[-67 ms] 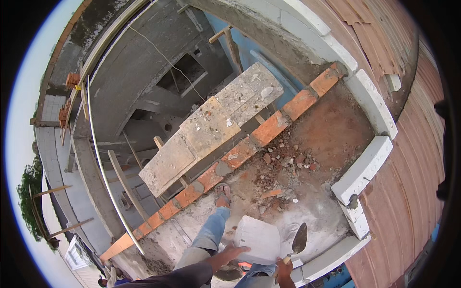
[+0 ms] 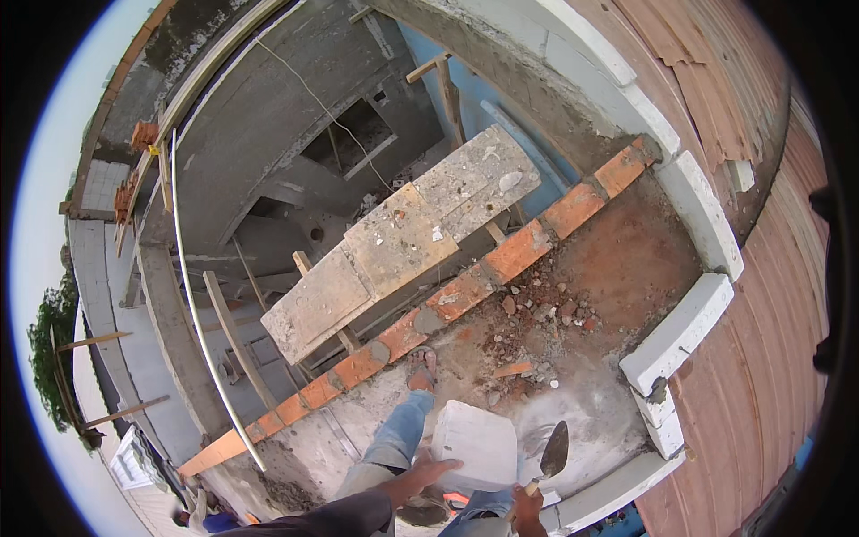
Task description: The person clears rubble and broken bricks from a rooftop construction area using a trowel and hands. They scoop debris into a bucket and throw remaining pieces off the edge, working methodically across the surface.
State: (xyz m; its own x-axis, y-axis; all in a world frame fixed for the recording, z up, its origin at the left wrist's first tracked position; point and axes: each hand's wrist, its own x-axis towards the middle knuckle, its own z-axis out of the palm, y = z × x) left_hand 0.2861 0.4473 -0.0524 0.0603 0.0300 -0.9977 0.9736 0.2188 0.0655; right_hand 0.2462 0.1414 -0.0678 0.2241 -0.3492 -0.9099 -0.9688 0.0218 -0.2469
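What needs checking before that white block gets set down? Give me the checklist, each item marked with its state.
1. Left hand supports the white block: ok, palm on its near edge.
2. Right hand grips the trowel: ok.
3. Mortar on the trowel blade: cannot tell.
4. Floor free of rubble: not ok, broken pieces lie loose.
5. Foot back from the red brick row at the drop: not ok, right beside it.

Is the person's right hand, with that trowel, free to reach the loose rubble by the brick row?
Probably yes. The right hand holds the trowel beside the white block; bare floor lies between it and the rubble, though it would take a forward stretch.
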